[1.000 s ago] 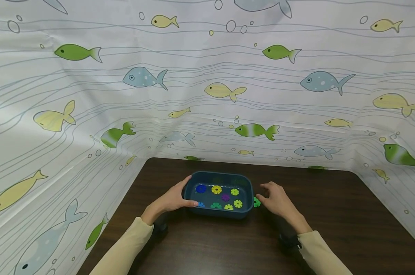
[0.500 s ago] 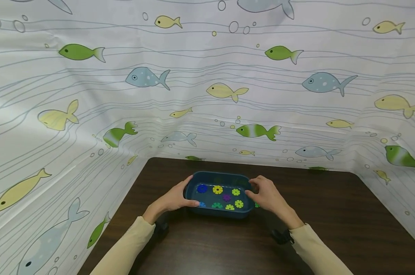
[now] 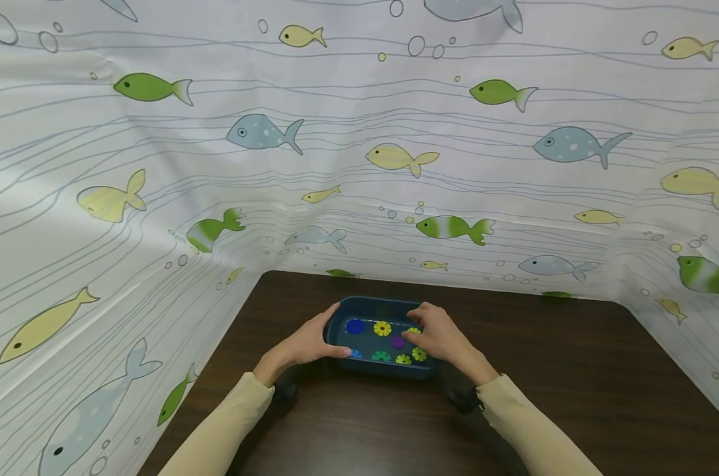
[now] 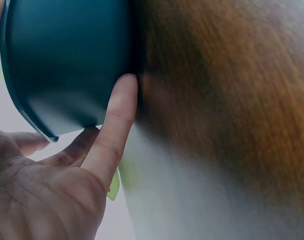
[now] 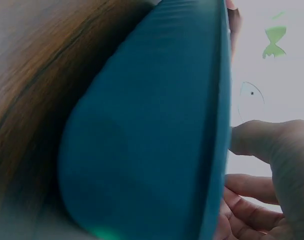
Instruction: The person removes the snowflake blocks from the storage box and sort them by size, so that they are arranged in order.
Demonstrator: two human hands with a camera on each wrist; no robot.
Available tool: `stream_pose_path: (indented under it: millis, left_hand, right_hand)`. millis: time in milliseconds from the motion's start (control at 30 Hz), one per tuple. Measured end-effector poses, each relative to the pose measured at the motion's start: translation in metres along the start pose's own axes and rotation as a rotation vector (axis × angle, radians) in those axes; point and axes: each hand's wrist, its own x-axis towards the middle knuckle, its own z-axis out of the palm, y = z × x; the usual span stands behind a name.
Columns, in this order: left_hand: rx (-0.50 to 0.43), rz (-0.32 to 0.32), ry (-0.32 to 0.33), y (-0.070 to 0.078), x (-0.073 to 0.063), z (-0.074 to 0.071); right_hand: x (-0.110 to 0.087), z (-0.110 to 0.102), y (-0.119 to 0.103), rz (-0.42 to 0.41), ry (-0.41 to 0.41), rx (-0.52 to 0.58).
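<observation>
A dark blue plastic bin stands on the table with several notched plastic discs in it. Among them are a dark blue disc, a yellow disc, a purple disc and a green disc. My left hand holds the bin's left end, thumb over the front rim; the left wrist view has a finger along the outer wall. Over the bin's right part is my right hand, fingers loosely bent, thumb and forefinger apart, near the purple disc. It covers part of a yellow-green disc.
The dark brown wooden table stretches to both sides of the bin. A white fish-print sheet rises behind the table and along its sides. A dark wrist device sits at the right sleeve.
My right hand has moved left, from beside a green disc on the table to over the bin's right part. That green disc is now hidden. The left hand keeps its hold on the bin.
</observation>
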Motion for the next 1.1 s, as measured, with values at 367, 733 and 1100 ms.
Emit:
stream_pose_path:
  millis: [367,733,1100]
  left_hand:
    - [0.008,0.010,-0.003,0.003,0.001,0.000]
    - [-0.018,0.009,-0.004,0.004,0.001,-0.001]
    - [-0.044,0.003,-0.008,0.000,0.000,-0.001]
  right_hand:
    - [0.025,0.015,-0.010,0.000,-0.083,-0.036]
    - [0.049,0.026,-0.010,0.003,-0.178,-0.088]
    - [0.056,0.048,-0.018,0.065,-0.203,-0.172]
